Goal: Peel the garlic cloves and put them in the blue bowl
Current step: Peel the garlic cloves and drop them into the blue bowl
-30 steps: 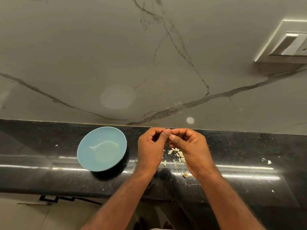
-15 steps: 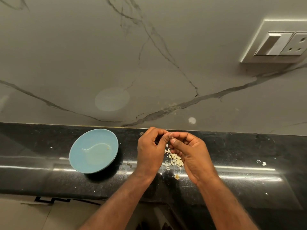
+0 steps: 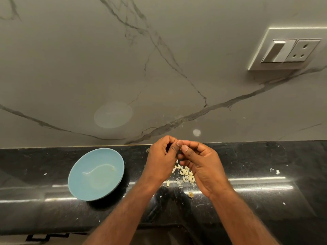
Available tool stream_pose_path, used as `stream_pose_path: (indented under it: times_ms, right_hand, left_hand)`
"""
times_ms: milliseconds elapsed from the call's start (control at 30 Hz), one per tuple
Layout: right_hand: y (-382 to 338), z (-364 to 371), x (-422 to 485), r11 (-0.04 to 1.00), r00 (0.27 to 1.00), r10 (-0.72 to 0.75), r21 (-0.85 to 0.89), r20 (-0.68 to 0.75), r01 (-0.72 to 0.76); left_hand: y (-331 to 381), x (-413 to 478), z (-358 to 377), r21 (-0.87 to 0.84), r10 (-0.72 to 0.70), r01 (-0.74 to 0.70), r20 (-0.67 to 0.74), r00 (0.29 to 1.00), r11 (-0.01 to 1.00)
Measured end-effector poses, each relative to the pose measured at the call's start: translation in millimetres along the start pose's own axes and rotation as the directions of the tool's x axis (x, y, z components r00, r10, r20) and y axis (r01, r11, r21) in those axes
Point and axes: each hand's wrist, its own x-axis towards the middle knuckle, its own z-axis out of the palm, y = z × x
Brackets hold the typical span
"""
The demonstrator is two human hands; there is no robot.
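The garlic clove is hidden between the fingertips of both hands. It is likely small, light and hard, with thin dry skin that tears, so it is best pinched at its ends. The left hand [image 3: 161, 160] and right hand [image 3: 201, 165] are curled, thumbs together, pinching it. Garlic bits [image 3: 184, 174] lie on the worktop [image 3: 256, 156] at six o'clock from the fingertips. The blue bowl [image 3: 92, 188] sits at nine o'clock.

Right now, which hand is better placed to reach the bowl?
Left, probably: the left hand is nearer the bowl; the right hand lies beyond it and would have to cross over.
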Motion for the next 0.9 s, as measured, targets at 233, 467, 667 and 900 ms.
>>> stream_pose_path:
  times_ms: [233, 467, 667, 900]
  right_hand:
    - [-3, -1, 8, 0.999, 0.999, 0.014, -0.037, 0.048, -0.012]
    - [-4, -13, -1, 0.998, 0.999, 0.015, -0.061, 0.041, -0.013]
    - [-5, -24, -6, 0.998, 0.999, 0.03, -0.051, 0.014, -0.03]
    - [-4, -29, -2, 0.998, 0.999, 0.027, -0.052, -0.039, -0.029]
  left_hand:
    - [-2, 3, 6, 0.016, 0.039, -0.038, -0.067, 0.997, 0.999]
    - [5, -2, 14, -0.039, -0.012, 0.008, -0.11, 0.994, 0.999]
    - [-1, 0, 12, 0.064, -0.048, 0.056, -0.118, 0.992, 0.996]
    - [-5, 0, 16, 0.093, -0.059, 0.074, -0.153, 0.986, 0.993]
